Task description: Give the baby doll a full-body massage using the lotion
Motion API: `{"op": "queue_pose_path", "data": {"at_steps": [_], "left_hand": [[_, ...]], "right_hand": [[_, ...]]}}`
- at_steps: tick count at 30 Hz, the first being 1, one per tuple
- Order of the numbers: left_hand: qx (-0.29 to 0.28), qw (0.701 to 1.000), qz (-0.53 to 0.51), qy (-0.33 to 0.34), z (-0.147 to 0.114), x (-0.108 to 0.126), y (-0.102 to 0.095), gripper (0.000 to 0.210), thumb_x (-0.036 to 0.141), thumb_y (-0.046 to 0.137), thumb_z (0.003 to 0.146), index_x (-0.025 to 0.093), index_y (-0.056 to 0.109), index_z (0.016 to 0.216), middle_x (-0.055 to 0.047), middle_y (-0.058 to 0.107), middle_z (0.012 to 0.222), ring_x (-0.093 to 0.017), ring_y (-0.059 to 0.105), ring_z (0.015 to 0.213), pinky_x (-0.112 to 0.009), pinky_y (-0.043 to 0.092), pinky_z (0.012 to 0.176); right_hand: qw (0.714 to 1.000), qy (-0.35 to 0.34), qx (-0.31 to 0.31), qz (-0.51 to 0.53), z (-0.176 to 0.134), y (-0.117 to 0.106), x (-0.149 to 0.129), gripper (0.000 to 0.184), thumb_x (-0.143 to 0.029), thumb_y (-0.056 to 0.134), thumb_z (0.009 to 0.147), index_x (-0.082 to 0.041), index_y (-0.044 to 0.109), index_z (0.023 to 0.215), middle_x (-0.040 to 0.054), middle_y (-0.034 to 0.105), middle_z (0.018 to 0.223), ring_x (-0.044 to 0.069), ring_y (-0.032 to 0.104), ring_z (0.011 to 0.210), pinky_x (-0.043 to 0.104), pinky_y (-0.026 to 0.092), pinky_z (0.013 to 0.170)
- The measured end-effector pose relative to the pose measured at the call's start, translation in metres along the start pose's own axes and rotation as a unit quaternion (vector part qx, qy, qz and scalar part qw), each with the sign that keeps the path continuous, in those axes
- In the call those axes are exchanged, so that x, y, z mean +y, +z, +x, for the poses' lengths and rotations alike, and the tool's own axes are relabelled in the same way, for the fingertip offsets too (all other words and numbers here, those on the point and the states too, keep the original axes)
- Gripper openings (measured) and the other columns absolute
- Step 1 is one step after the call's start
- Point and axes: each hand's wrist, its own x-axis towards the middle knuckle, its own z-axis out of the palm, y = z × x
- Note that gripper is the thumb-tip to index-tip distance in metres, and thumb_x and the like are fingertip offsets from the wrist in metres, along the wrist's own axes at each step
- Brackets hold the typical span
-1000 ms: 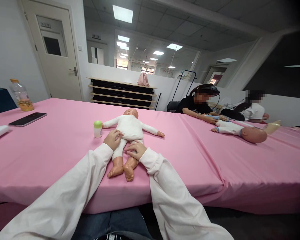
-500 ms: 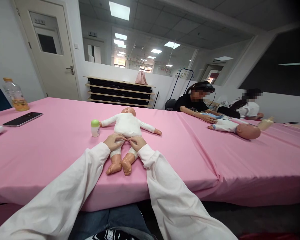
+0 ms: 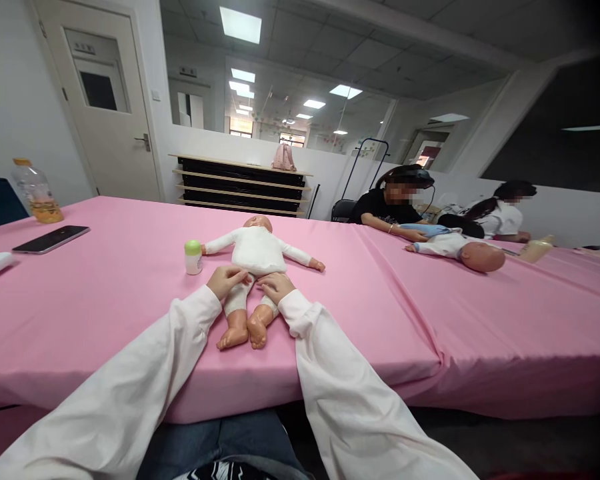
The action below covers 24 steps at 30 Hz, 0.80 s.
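A baby doll [image 3: 257, 252] in white clothing lies on its back on the pink-covered table, head away from me, bare feet toward me, arms spread. My left hand [image 3: 226, 281] is at the top of the doll's left-side thigh as I see it, fingers extended toward the hip. On the other thigh rests my right hand [image 3: 279, 287], fingers spread and slightly bent just below the belly. Neither hand appears to grip anything. A small white bottle with a green cap [image 3: 193, 258] stands beside the doll, left of its torso.
A phone [image 3: 53, 239] and a drink bottle [image 3: 39, 193] are on the left of the pink tablecloth [image 3: 115, 300]. At the right, a co-worker [image 3: 387, 207] handles another doll [image 3: 480, 257] near a beige bottle [image 3: 536, 250]. Another person [image 3: 500, 213] sits beyond.
My left hand has drawn slightly away from the doll's middle, and my right fingers have shifted a little on the thigh. The co-worker's doll has moved left.
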Motion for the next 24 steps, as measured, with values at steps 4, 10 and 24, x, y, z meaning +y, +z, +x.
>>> {"op": "queue_pose_path", "data": {"at_steps": [4, 10, 24], "left_hand": [[0.013, 0.978, 0.197, 0.072, 0.004, -0.01, 0.004, 0.022, 0.026, 0.052, 0.076, 0.015, 0.07, 0.083, -0.008, 0.068, 0.098, -0.023, 0.06, 0.096, -0.038, 0.044, 0.091], [-0.11, 0.948, 0.284, 0.092, 0.005, -0.01, 0.003, 0.021, 0.028, 0.055, 0.076, 0.02, 0.072, 0.086, -0.007, 0.062, 0.116, -0.025, 0.05, 0.114, -0.043, 0.035, 0.101], [-0.314, 0.937, 0.149, 0.028, -0.006, 0.005, -0.002, 0.025, 0.035, 0.056, 0.077, 0.023, 0.071, 0.094, -0.001, 0.059, 0.121, -0.024, 0.013, 0.137, -0.045, 0.01, 0.112]], "right_hand": [[1.0, -0.029, -0.006, -0.001, 0.001, 0.004, 0.005, 0.02, -0.014, 0.055, 0.079, -0.02, 0.071, 0.09, 0.0027, 0.069, 0.101, 0.021, 0.057, 0.105, 0.037, 0.039, 0.095], [0.999, -0.043, 0.002, -0.01, 0.002, 0.008, 0.012, 0.02, -0.015, 0.054, 0.08, -0.021, 0.072, 0.087, 0.0016, 0.07, 0.099, 0.02, 0.059, 0.102, 0.037, 0.04, 0.094], [0.999, -0.048, 0.023, 0.005, 0.001, 0.009, 0.013, 0.023, -0.024, 0.05, 0.086, -0.019, 0.072, 0.087, 0.0039, 0.071, 0.095, 0.02, 0.061, 0.1, 0.036, 0.044, 0.092]]}}
